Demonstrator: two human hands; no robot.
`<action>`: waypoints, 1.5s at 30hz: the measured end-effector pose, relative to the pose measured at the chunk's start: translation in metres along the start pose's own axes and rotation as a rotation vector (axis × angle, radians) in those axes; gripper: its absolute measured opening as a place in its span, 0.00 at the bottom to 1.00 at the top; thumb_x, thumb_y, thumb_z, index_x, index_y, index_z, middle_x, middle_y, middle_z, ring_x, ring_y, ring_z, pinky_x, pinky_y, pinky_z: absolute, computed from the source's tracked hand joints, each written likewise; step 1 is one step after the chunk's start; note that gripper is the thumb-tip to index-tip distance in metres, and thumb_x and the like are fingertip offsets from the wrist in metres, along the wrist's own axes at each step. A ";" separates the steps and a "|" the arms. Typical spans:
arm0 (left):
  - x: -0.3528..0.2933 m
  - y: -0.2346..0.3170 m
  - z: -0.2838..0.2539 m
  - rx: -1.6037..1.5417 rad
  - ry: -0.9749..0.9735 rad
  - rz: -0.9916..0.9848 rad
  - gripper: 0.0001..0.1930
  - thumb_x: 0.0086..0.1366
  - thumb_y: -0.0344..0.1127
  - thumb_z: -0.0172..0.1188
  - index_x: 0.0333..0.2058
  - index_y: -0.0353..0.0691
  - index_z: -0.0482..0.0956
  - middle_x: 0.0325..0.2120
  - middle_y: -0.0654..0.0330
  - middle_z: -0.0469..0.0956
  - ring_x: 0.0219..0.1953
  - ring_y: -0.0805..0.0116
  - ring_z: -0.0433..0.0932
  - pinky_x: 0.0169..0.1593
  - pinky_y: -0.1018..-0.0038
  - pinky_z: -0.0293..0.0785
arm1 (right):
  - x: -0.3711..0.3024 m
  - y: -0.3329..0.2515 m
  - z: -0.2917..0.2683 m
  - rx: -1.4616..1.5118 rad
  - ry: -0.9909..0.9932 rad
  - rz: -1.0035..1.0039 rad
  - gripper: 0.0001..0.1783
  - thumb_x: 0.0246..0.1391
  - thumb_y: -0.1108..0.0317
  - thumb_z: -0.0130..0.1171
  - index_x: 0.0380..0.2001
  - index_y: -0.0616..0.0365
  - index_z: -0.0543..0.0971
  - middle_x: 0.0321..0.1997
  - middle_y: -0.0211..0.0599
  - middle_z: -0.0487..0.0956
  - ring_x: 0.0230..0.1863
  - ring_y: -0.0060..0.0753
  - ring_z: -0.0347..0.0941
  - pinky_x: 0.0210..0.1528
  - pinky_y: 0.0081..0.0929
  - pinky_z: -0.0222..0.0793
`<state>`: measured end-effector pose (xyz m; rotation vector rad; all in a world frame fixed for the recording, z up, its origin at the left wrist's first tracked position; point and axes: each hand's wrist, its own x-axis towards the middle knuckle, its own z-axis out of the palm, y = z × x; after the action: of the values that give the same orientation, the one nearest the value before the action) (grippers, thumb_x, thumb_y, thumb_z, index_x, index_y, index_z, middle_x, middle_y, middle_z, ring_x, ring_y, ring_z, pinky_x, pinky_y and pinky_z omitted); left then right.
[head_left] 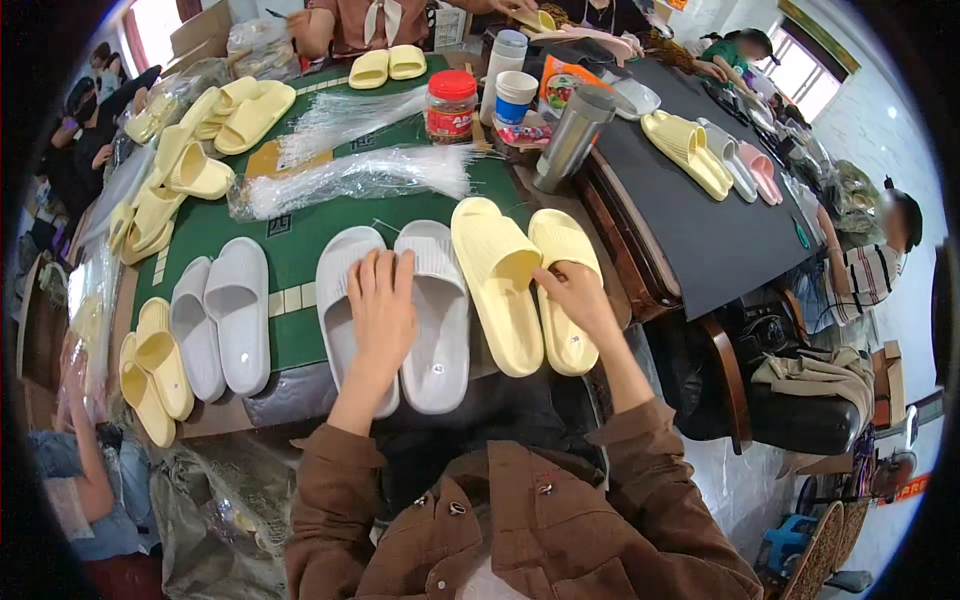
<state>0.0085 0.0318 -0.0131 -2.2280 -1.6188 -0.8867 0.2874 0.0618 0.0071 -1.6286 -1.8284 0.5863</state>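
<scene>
- Crowded workshop: a green-topped table (300, 250) strewn with foam slides runs beside a second table under a black cloth (700, 230), other workers seated round both.
- Two pairs lie at the near edge: the grey slides (440, 330), soles on the table, and the yellow slides (505, 290) just beside them on the right.
- Left hand (380, 310) rests flat and open across the grey pair where the two slides meet, gripping nothing.
- Right hand (572, 292) has its fingers curled at the strap of the outer yellow slide (565, 300); whether it pinches or only touches, I cannot tell.
- Judged step: pairing and aligning; next calls for squaring heels together.
- Also counted: another grey pair (220, 315) further left, two bundles of clear bags (350, 175), one red-lidded jar (450, 105), one steel tumbler (572, 135).
</scene>
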 end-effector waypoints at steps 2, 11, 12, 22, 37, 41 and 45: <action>0.000 -0.011 -0.005 0.010 -0.011 -0.022 0.32 0.45 0.23 0.58 0.53 0.36 0.65 0.48 0.48 0.67 0.57 0.48 0.61 0.62 0.50 0.52 | -0.004 -0.008 -0.010 0.113 -0.050 -0.049 0.20 0.53 0.57 0.59 0.31 0.70 0.78 0.21 0.51 0.76 0.22 0.41 0.74 0.29 0.34 0.68; 0.002 -0.025 -0.009 0.016 0.025 -0.005 0.31 0.44 0.23 0.58 0.52 0.37 0.66 0.47 0.49 0.67 0.56 0.48 0.62 0.61 0.51 0.53 | 0.084 0.005 -0.012 -0.078 0.183 -0.207 0.11 0.53 0.64 0.57 0.34 0.59 0.81 0.31 0.43 0.80 0.33 0.45 0.78 0.36 0.33 0.73; 0.002 -0.026 -0.010 0.020 0.026 -0.001 0.31 0.44 0.23 0.58 0.52 0.37 0.66 0.47 0.49 0.67 0.55 0.48 0.63 0.61 0.51 0.53 | 0.099 0.016 -0.002 -0.081 0.215 -0.262 0.10 0.52 0.64 0.58 0.34 0.57 0.82 0.33 0.43 0.79 0.36 0.45 0.77 0.38 0.35 0.72; -0.020 -0.095 -0.038 0.157 0.027 -0.052 0.34 0.43 0.22 0.57 0.54 0.37 0.65 0.48 0.49 0.68 0.56 0.48 0.63 0.60 0.52 0.54 | 0.129 0.030 0.028 -0.067 0.129 -0.099 0.09 0.52 0.65 0.57 0.33 0.57 0.80 0.31 0.46 0.81 0.36 0.43 0.79 0.38 0.35 0.72; -0.042 -0.178 -0.063 0.222 0.030 -0.086 0.30 0.45 0.24 0.56 0.53 0.40 0.68 0.48 0.52 0.70 0.56 0.52 0.64 0.60 0.56 0.55 | -0.022 0.056 -0.152 0.729 0.607 -0.182 0.08 0.63 0.66 0.50 0.40 0.59 0.74 0.25 0.23 0.63 0.24 0.14 0.54 0.26 0.14 0.49; -0.044 -0.179 -0.066 0.218 0.030 -0.085 0.31 0.45 0.25 0.56 0.53 0.40 0.68 0.48 0.52 0.70 0.57 0.52 0.64 0.61 0.56 0.55 | -0.088 0.107 -0.188 0.836 0.071 0.043 0.09 0.58 0.62 0.56 0.35 0.56 0.72 0.16 0.20 0.58 0.14 0.13 0.49 0.17 0.14 0.42; -0.037 -0.176 -0.061 0.229 0.015 -0.081 0.31 0.45 0.25 0.57 0.53 0.40 0.67 0.48 0.52 0.70 0.57 0.52 0.63 0.61 0.56 0.55 | -0.134 0.182 -0.200 0.440 -0.302 0.382 0.06 0.54 0.69 0.52 0.32 0.60 0.75 0.14 0.24 0.65 0.13 0.15 0.55 0.16 0.17 0.47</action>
<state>-0.1818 0.0332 -0.0141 -2.0094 -1.7199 -0.6952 0.5640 -0.0587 0.0056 -1.6456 -1.4385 1.3621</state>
